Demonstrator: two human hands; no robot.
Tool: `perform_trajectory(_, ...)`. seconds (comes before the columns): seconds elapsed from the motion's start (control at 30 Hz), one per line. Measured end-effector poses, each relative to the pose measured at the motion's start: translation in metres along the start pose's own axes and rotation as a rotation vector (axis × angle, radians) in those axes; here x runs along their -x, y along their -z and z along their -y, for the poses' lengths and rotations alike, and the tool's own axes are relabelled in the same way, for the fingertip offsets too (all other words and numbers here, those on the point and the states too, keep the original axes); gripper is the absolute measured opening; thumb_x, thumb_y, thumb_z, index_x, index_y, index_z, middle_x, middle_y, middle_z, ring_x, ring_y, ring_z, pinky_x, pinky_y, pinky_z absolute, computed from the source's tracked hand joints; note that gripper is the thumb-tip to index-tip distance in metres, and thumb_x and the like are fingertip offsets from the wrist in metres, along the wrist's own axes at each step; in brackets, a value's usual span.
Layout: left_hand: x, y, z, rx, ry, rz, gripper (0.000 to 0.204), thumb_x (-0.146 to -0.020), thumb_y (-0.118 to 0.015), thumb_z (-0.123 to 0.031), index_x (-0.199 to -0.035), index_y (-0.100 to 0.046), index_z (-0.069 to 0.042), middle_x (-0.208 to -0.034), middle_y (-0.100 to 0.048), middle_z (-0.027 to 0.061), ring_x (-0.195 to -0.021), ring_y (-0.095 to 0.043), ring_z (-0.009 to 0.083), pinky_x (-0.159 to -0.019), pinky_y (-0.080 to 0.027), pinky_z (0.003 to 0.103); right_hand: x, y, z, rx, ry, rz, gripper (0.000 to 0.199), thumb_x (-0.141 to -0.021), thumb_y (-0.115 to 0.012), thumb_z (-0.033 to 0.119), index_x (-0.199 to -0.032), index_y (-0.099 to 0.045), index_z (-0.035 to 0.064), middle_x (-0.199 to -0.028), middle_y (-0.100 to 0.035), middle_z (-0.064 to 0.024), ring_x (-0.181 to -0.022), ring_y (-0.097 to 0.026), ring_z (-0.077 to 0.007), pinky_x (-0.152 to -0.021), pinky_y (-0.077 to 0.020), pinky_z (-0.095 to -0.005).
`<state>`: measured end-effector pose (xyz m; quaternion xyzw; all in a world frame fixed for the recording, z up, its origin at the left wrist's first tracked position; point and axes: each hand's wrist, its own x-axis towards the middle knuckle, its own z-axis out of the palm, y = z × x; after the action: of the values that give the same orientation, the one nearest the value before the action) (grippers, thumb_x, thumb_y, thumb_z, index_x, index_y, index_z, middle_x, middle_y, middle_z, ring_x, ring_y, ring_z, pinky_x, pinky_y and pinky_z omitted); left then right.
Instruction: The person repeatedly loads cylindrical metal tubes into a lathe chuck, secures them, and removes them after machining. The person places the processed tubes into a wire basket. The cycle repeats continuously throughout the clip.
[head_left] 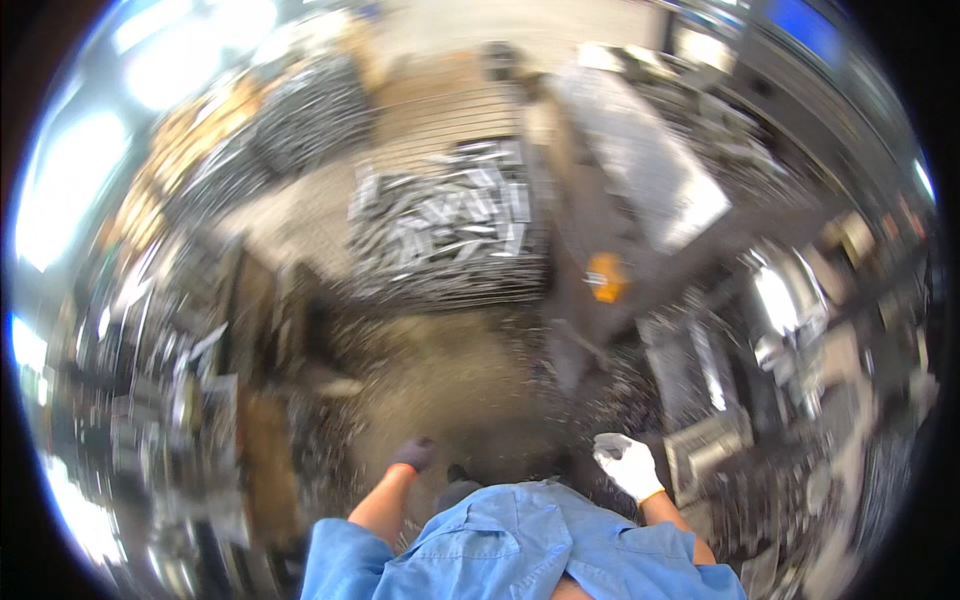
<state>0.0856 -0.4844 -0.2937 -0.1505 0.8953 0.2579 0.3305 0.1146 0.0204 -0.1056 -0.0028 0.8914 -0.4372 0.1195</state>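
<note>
My left hand, in a dark glove with an orange cuff, hangs low in front of my body, left of my blue work clothes. It is smeared by motion, so its fingers do not show clearly. My right hand wears a white glove with dark patches at the fingers and a yellow cuff. Its fingers are loosely bent and slightly apart, and I see nothing in them. Neither hand touches anything that I can make out. Nearest to the right hand is a pale boxy metal part of a machine.
Ahead stands a bin heaped with flat metal pieces. A long grey table or panel lies at the far right, with an orange object nearby. Machinery stands right; blurred dark crates or stands stand left.
</note>
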Motion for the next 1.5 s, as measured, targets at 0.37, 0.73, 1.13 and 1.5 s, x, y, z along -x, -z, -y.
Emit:
perform_trajectory(0.37,0.353,-0.113,0.414,1.189,1.39,-1.834,0.053,-0.106,-0.05,-0.047,-0.126,-0.069,-0.001,-0.117,-0.073,0.0234,-0.11,-0.071,0.0384,-0.096,-0.053,0.05,-0.168,-0.301,0.199,0.472,0.636,0.689,0.041,-0.093,-0.072,0.034,-0.122,-0.078,0.0053,-0.12,-0.078,-0.016,-0.115,-0.074,-0.0331,-0.101,-0.0566,-0.0405)
perform_trajectory(0.73,0.491,-0.14,0.352,0.706,1.926,-1.986,0.056,-0.113,-0.043,-0.045,-0.138,-0.062,0.001,-0.134,-0.066,0.0265,-0.121,-0.066,0.0389,-0.102,-0.05,0.043,-0.159,-0.463,0.371,0.637,1.009,1.198,0.04,-0.094,-0.067,0.034,-0.124,-0.077,0.0106,-0.12,-0.077,-0.0157,-0.112,-0.072,-0.0349,-0.097,-0.0571,-0.0444)
perform_trajectory(1.13,0.412,-0.102,0.343,2.004,0.361,-2.473,0.047,-0.102,-0.054,-0.061,-0.088,-0.071,-0.019,-0.075,-0.066,0.0043,-0.066,-0.061,0.0215,-0.062,-0.048,0.037,-0.161,-0.566,0.588,0.353,1.256,1.399,0.039,-0.095,-0.07,0.031,-0.128,-0.074,0.01,-0.119,-0.077,-0.0132,-0.109,-0.074,-0.0323,-0.096,-0.0588,-0.0412)
perform_trajectory(1.5,0.225,-0.125,0.299,2.257,1.18,-1.41,0.039,-0.104,-0.064,-0.039,-0.118,-0.07,-0.003,-0.094,-0.071,0.0109,-0.077,-0.068,0.0219,-0.069,-0.059,0.04,-0.019,-0.751,0.881,0.54,1.751,1.306,0.093,-0.088,-0.075,0.055,-0.16,-0.043,0.0052,-0.14,-0.067,-0.0281,-0.13,-0.065,-0.0434,-0.111,-0.0504,-0.0467)
